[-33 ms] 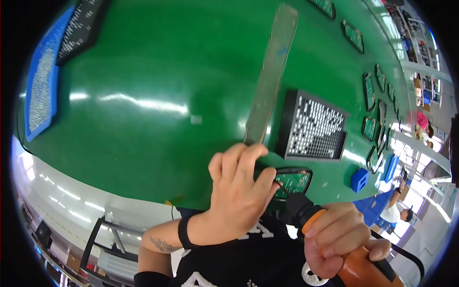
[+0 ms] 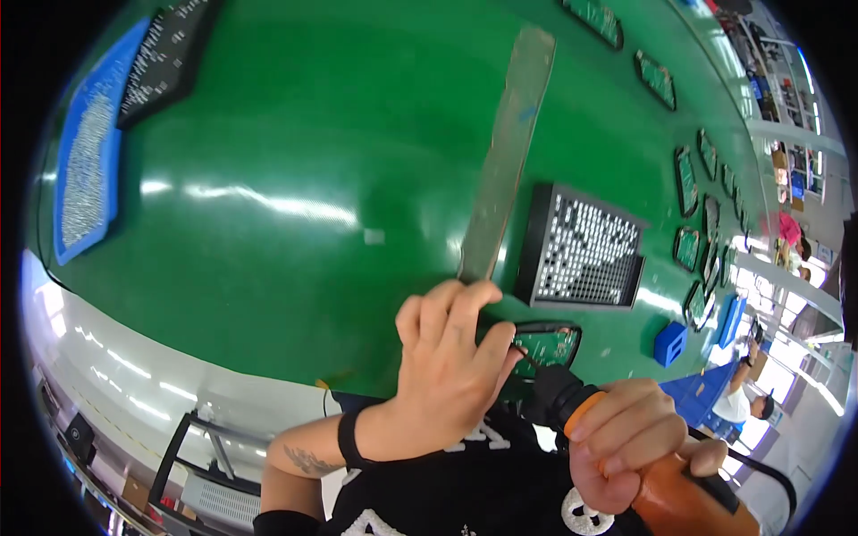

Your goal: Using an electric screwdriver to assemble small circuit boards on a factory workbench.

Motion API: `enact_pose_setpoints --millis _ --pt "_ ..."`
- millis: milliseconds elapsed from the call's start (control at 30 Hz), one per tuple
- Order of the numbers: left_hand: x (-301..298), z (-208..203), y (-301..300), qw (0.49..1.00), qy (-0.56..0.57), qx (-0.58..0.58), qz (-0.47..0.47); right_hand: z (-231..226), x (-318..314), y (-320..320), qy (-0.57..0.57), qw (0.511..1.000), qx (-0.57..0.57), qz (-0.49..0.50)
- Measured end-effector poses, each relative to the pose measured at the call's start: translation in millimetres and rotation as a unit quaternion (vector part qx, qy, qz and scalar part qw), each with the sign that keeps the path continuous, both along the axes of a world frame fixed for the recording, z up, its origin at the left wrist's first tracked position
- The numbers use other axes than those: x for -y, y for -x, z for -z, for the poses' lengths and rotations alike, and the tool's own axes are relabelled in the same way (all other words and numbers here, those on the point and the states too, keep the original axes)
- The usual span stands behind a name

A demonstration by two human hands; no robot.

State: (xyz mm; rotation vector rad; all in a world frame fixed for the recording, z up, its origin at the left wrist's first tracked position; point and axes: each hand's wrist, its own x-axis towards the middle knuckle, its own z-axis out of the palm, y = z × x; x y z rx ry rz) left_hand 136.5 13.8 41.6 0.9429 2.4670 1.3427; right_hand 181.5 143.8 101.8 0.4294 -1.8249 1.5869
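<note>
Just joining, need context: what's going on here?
A person's right hand grips an orange-and-black power driver, its bit angled toward a black-framed green circuit board at the near table edge. The left hand is at the board's left end, fingertips near the bit; its exact grip is hidden. A black gridded tray sits just beyond the board, with more framed boards off to the right.

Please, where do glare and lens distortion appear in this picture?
Head view: bright glare streaks on the green table; head view: fisheye bending of its near edge, with dark picture corners; head view: the white-shirted person small, lacking detail.
</note>
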Motion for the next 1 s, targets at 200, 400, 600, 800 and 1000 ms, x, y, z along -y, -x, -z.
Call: enact_pose_setpoints --millis 200,400,600,800,1000 --pt "12.1 -9.0 -1.0 0.997 -0.041 0.026 0.052 -23.0 -1.9 -23.9 0.194 0.976 -0.047 0.084" --pt "28.9 -70.0 80.7 0.972 -0.032 0.222 0.068 -28.9 -27.6 -53.9 0.252 0.925 -0.185 0.217" --pt "-3.6 -50.8 312.2 0.958 -0.138 0.246 -0.061 -22.6 -27.9 -36.5 0.251 0.911 -0.113 0.307" --pt "-80.7 0.9 367.4 0.955 0.128 -0.266 0.018 -21.2 -37.5 -26.5 0.208 0.931 -0.119 0.277" --pt "-93.5 27.0 415.3 0.861 -0.176 -0.173 0.444 -26.6 -44.5 -4.1 0.184 0.939 -0.157 0.243"
